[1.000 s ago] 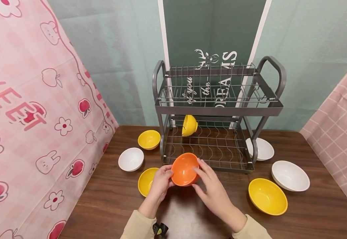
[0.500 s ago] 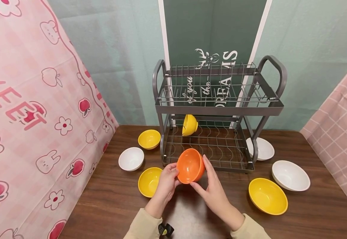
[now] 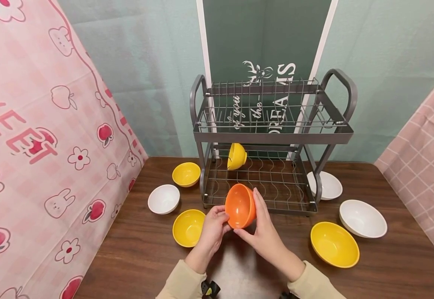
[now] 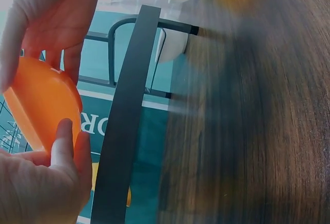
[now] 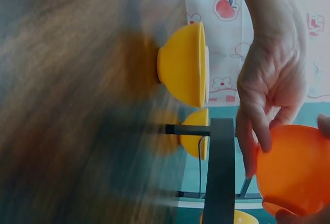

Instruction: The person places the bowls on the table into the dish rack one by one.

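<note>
An orange bowl [image 3: 236,206] is held up in front of the dish rack, tipped so its opening faces left and toward the head camera. My left hand [image 3: 213,229] pinches the bowl's left lower side, thumb at the rim. On the other side my right hand [image 3: 267,236] holds it, with fingers along the outer wall and the thumb near the lower rim. Both hands also show around the orange bowl [image 4: 49,103] in the left wrist view. In the dark grey two-tier dish rack [image 3: 273,138], a yellow bowl [image 3: 238,157] stands on edge on the lower tier.
Left of the rack sit a yellow bowl [image 3: 186,174], a white bowl [image 3: 164,199] and a nearer yellow bowl [image 3: 188,227]. To the right are a white bowl [image 3: 330,186], a larger white bowl [image 3: 363,219] and a yellow bowl [image 3: 334,244]. Printed cloths hang around the wooden table [image 3: 127,265].
Both hands have carried the orange bowl slightly right and toward the rack. It has turned further onto its side, and the right hand's fingers now lie along its outer wall.
</note>
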`<state>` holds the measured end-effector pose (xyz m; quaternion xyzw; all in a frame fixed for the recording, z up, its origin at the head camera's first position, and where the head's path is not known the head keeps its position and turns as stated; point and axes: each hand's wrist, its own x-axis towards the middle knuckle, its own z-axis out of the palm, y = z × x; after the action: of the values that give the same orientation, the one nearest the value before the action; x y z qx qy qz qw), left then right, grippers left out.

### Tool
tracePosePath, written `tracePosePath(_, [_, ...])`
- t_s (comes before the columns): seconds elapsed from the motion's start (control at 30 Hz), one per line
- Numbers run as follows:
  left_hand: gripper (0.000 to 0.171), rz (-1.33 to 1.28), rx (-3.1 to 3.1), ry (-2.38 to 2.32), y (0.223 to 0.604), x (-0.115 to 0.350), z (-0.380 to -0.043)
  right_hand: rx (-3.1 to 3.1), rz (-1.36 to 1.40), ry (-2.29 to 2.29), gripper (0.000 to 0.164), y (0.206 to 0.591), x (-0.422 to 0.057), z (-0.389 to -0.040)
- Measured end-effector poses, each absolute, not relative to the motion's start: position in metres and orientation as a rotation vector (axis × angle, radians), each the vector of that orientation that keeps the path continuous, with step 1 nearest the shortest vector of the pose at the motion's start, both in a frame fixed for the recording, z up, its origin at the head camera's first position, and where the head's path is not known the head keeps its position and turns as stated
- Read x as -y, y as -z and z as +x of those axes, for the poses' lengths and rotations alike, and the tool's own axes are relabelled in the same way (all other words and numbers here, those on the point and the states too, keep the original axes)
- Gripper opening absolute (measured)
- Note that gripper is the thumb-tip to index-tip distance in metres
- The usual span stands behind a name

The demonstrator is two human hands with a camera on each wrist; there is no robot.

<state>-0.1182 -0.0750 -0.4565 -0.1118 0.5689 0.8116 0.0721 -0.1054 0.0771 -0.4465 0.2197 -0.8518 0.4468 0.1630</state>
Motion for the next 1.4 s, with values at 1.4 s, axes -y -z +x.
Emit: tracePosePath(1.4, [0.044,0.344,-3.132,-0.67,0.464,0.084,-0.177,2.581,0.575,-1.116,0.106,0.404,-0.096,-0.19])
